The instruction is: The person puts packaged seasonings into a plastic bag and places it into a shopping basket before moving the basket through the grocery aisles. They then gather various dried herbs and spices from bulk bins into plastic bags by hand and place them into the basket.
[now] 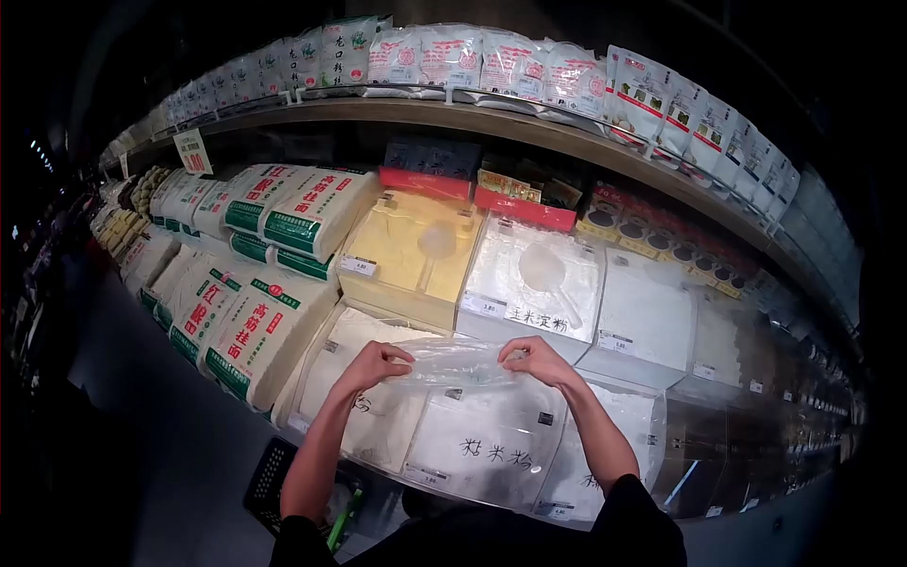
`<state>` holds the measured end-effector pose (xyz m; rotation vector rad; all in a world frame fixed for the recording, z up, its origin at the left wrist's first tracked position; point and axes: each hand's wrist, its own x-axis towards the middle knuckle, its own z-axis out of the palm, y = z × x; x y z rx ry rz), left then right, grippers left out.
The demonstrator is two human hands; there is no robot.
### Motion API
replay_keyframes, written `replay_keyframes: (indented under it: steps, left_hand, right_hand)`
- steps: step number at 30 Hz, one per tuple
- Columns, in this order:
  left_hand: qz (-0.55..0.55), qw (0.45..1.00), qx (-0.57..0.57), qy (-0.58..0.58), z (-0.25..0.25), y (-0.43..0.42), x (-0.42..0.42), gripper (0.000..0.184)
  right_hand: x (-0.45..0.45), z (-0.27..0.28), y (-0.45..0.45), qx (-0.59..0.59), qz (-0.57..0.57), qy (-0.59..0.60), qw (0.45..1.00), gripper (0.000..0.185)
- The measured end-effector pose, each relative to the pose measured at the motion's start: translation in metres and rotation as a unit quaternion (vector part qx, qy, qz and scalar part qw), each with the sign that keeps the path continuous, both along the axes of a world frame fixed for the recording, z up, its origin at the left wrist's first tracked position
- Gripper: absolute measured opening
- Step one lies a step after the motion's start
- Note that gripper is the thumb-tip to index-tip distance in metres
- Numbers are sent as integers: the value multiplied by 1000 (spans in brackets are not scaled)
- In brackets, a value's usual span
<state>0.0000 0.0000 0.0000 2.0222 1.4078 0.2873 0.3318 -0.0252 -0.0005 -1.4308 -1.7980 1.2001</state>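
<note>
A clear plastic bag [453,363] is stretched sideways between my two hands, above the front row of flour bins. My left hand [380,365] pinches its left end, and my right hand [532,360] pinches the right end. Below the bag lies a covered bin of white flour [491,430] with black handwriting on its lid. Just behind stand a bin of yellow flour [406,236] and a bin of white starch [534,283]. A scoop [436,244] rests in the yellow flour, and a white scoop [543,269] in the starch.
Stacked noodle packs [255,331] with green and red print stand at the left. A shelf [378,111] crosses above the bins, carrying rows of white bags [453,55]. A black basket [269,477] with a green handle is low at the left. More bins [647,317] continue rightward.
</note>
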Motion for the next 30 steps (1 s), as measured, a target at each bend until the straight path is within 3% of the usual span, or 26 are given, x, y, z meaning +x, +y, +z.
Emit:
replay_keyframes:
  steps: [1,2,3,5,6,7,8,9,11,12,13,14,15,17,18,19,21,23,24,25,27,28,29,30]
  left_hand:
    - [3,1000,-3,0,-2,-4,-1,50]
    - [-28,988,152,8,-2,0,6,53]
    - [33,979,202,-27,-9,-20,42,55]
    - [140,920,362,-59,39,-23,75,57]
    - [145,917,367,-54,50,-26,85,61]
    - [112,923,364,-55,26,-20,94,59]
    - [28,969,231,88,-4,6,89,56]
    - [-56,971,65,221,-36,8,82,53]
    - [-63,979,148,126,-37,-4,75,48]
    - [-66,971,213,83,-18,11,73,46]
    - [13,956,288,52,20,5,79,46]
    - [89,933,347,23,70,-20,95,45]
    - [160,898,410,-3,98,-33,107,45]
    - [102,881,461,14,74,-37,116,49]
    - [66,944,295,134,36,-25,101,47]
    - [-76,973,59,210,8,-12,76,43]
    - [-138,980,-104,96,17,-11,76,42]
    - [25,972,207,110,37,-20,81,36]
    - [101,935,326,94,59,-28,92,29]
    - [96,887,441,101,76,-38,100,24]
    - [44,852,515,85,77,-53,107,29]
    - [27,902,398,166,70,-57,109,31]
    - [10,932,269,242,57,-59,106,32]
    - [-57,947,107,296,25,-49,82,37]
  right_hand:
    - [-2,0,-3,-3,3,0,1000,21]
    - [-5,8,12,128,-33,-59,989,24]
    - [16,-1,12,214,-83,-98,968,25]
    - [1,50,17,350,-188,-46,917,25]
    - [-9,66,13,429,-199,-72,878,23]
    - [-18,63,4,376,-144,-184,897,25]
    - [-5,30,32,254,35,-313,914,35]
    - [12,-11,49,104,229,-419,873,47]
    - [39,4,61,38,279,-383,880,48]
    - [47,38,54,142,191,-311,920,42]
    - [50,68,46,248,38,-211,945,36]
    - [46,90,36,369,-93,-49,924,29]
    - [34,76,27,400,-78,-63,911,28]
    - [18,49,15,488,-58,-92,866,27]
    - [17,20,20,346,92,-188,915,31]
    - [35,-37,44,257,280,-243,892,34]
    - [44,-33,45,120,365,-230,894,26]
    - [49,18,37,298,86,-115,944,17]
    - [50,34,25,361,-50,-51,930,13]
    - [46,40,16,457,-153,16,876,5]
    - [38,20,1,529,-122,-44,839,10]
    - [36,-6,1,396,16,-97,913,13]
    - [36,-27,2,243,152,-150,946,16]
    - [40,-21,-3,133,279,-245,919,21]
